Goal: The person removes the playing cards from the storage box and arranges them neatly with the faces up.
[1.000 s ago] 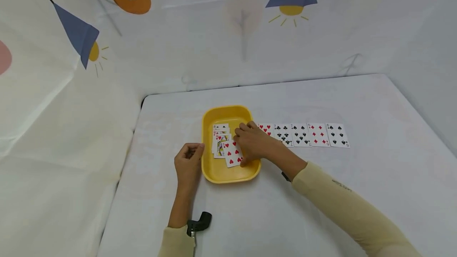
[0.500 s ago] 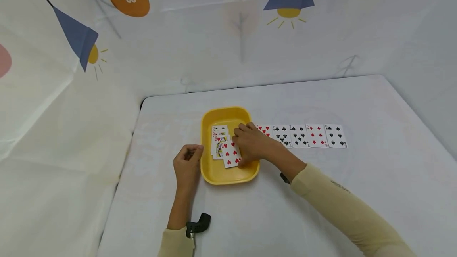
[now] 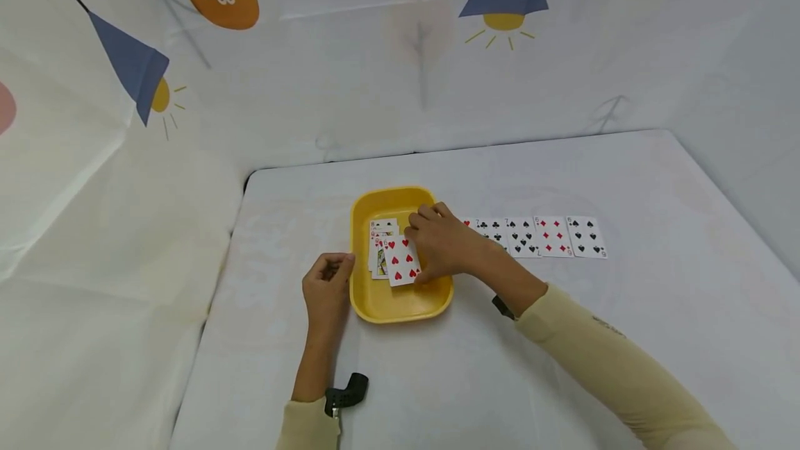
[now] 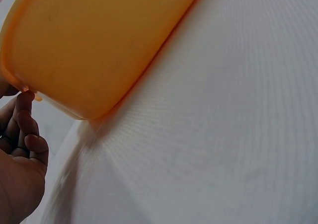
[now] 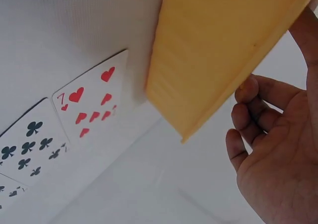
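A yellow tray (image 3: 401,307) stands on the white table in the head view, with several overlapping playing cards (image 3: 378,255) face up in its left part. Over the tray's right side, my right hand (image 3: 446,242) holds a six of hearts playing card (image 3: 400,260) by its right edge, with the thumb near the lower corner. That card partly covers the others. At the tray's left rim, my left hand (image 3: 328,290) pinches the edge between thumb and fingers; the left wrist view shows its fingertips (image 4: 26,97) against the rim from below.
To the right of the tray, several face-up cards lie in a row, among them a six of diamonds (image 3: 553,236) and a six of spades (image 3: 586,237). A seven of hearts (image 5: 92,97) lies closest to the tray, partly behind my right hand. White fabric walls (image 3: 350,89) surround the table.
The six of hearts has shifted slightly up and left in the tray along with my right hand, which now covers more of the seven of hearts. The left hand stays at the rim.
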A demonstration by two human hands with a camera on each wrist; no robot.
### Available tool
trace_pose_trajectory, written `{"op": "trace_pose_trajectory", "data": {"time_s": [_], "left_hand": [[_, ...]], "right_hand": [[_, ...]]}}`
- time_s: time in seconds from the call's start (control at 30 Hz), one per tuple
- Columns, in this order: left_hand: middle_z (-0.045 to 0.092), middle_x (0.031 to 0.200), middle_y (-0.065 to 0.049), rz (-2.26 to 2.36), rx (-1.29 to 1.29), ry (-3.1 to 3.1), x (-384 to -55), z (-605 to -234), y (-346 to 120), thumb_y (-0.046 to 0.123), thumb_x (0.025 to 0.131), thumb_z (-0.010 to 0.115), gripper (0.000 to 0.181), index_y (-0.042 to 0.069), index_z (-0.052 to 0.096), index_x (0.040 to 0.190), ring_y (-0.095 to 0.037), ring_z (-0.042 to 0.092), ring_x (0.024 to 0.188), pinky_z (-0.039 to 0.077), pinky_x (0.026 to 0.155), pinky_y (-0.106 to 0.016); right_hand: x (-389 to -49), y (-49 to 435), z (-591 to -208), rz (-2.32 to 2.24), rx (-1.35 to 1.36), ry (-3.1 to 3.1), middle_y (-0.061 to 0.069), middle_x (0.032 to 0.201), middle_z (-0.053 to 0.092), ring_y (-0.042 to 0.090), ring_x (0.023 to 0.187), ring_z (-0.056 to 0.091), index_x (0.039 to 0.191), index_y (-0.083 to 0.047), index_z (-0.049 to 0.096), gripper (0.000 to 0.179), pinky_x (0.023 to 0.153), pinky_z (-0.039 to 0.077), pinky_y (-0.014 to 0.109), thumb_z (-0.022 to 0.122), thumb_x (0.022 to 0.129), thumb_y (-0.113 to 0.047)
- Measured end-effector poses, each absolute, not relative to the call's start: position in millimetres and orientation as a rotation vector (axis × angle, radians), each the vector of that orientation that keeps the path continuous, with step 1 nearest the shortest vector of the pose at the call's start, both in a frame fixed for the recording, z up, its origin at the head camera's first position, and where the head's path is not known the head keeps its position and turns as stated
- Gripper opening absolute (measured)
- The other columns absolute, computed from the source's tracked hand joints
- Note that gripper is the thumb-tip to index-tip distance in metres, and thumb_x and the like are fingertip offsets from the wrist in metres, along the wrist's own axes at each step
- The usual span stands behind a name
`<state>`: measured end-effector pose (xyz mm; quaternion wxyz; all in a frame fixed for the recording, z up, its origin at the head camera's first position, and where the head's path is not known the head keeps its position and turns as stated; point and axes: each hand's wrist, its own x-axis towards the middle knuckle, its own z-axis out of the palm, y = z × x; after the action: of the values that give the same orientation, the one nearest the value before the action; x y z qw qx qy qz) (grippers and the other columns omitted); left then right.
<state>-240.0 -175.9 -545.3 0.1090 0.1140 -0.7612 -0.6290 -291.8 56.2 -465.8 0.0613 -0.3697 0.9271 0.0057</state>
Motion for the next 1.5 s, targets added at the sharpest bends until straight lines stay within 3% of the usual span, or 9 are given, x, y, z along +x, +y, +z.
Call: {"op": "trace_pose_trajectory", "data": {"time_s": [0.47,1.3,1.5], "left_hand": [[0.066,0.087,-0.008,-1.831,0.332,-2.224,-240,-544,-177,0.03,0.092,0.074,0.024,0.007,0.073,0.097,-0.02,0.057,0.075,0.048,0.062,-0.02],[0.065,0.088,-0.009,-1.847,0.343,-2.224,-239,-545,-177,0.03,0.092,0.074,0.022,0.008,0.072,0.095,-0.022,0.058,0.076,0.05,0.063,-0.021],[0.066,0.088,-0.009,-1.849,0.333,-2.216,-240,-545,-178,0.03,0.092,0.074,0.022,0.008,0.072,0.095,-0.023,0.059,0.077,0.05,0.062,-0.021]], "right_hand": [[-281,76,-441,-0.002,-1.1,2.84,0.009,0.115,0.053,0.027,0.114,0.039,0.127,-0.004,0.062,0.086,0.105,0.03,0.046,0.08,0.071,-0.066],[-264,130,-440,-0.133,-1.031,2.897,0.007,0.113,0.054,0.025,0.111,0.041,0.128,-0.004,0.063,0.084,0.102,0.03,0.047,0.085,0.068,-0.06],[-263,144,-445,-0.16,-1.05,2.934,0.005,0.107,0.052,0.024,0.106,0.041,0.122,-0.005,0.064,0.08,0.1,0.031,0.047,0.087,0.067,-0.057]]}}
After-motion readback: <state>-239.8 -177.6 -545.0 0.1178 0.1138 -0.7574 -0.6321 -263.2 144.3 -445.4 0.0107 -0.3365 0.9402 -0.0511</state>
